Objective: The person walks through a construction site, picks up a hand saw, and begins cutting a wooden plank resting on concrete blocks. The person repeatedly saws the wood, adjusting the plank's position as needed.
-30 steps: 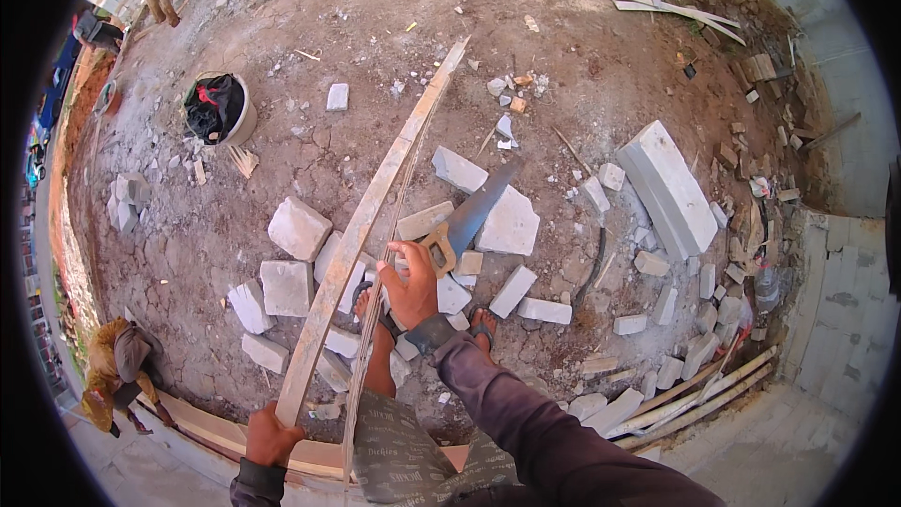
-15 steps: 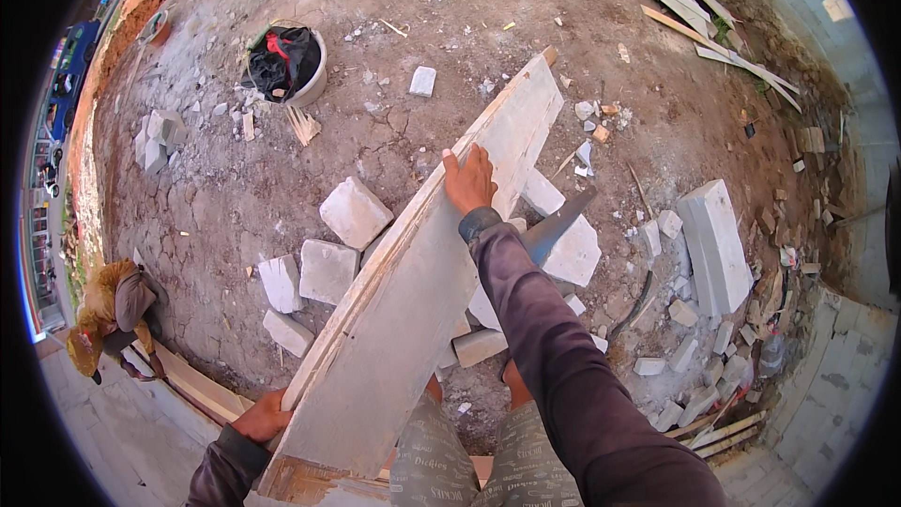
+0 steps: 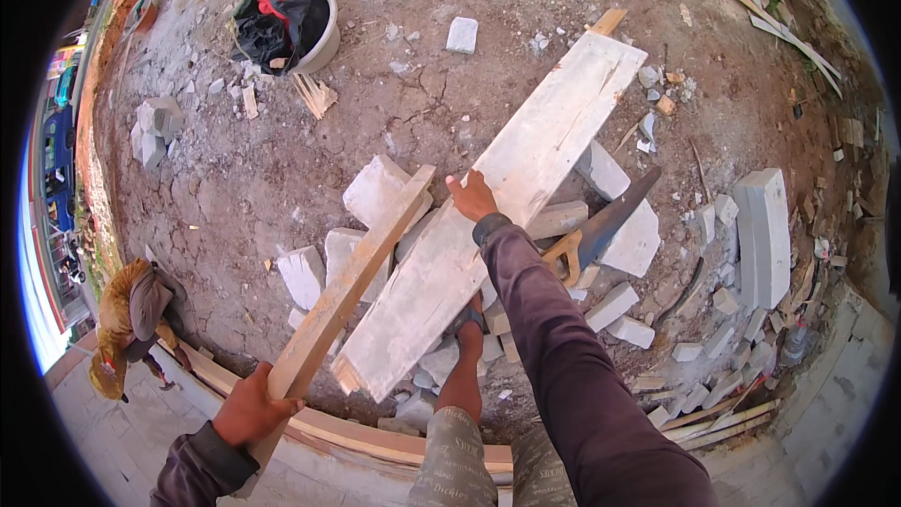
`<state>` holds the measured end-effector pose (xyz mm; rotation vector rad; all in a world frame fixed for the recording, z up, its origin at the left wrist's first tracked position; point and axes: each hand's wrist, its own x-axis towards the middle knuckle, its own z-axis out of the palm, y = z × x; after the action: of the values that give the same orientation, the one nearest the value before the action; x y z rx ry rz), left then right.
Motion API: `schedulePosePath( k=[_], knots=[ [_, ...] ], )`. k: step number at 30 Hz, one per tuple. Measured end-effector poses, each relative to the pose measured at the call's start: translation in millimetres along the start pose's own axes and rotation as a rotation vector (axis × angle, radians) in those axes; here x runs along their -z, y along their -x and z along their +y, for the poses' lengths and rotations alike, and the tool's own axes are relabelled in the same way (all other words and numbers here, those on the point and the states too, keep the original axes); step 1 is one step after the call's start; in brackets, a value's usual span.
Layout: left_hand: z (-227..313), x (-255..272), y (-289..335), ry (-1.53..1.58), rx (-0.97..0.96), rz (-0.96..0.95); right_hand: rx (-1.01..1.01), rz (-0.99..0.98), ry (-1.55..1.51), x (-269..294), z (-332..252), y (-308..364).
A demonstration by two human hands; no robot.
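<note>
My right fingers are nearer the saw, gripping the wide board left of it, long axis kinda parallel to the blade; my left fingers clutch a beam farther left.

Bare ground leaves open passage between the bucket, toward the far-left corner, and the narrow beam. Rightward, the wide board bars the way diagonally; past it stand the saw and a long block. Pale blocks crowd the near side.
</note>
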<state>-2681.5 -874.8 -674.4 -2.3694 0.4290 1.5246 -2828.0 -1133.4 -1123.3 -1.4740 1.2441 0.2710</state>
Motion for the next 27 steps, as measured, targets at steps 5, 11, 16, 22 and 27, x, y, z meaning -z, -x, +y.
schedulePosePath(
  k=[5,11,16,22,27],
  knots=[
    [-21.2,34.6,-31.2,-0.024,-0.145,0.014,0.293,0.280,-0.139,-70.9,79.3,32.4],
    [-77.2,12.9,-49.0,0.769,0.173,-0.417,-0.291,0.752,-0.393,-52.7,199.5,93.0],
    [-100.0,-49.0,-33.1,0.839,0.162,-0.361,-0.620,0.398,-0.891,-61.5,235.6,94.0],
    [-88.1,-106.5,14.6,0.247,-0.076,0.185,-0.472,0.217,-1.031,-53.3,190.5,100.7],
    [-92.0,-145.8,81.1,0.248,-0.013,0.512,-0.203,0.242,-0.956,-50.1,69.9,95.0]
  ],
)
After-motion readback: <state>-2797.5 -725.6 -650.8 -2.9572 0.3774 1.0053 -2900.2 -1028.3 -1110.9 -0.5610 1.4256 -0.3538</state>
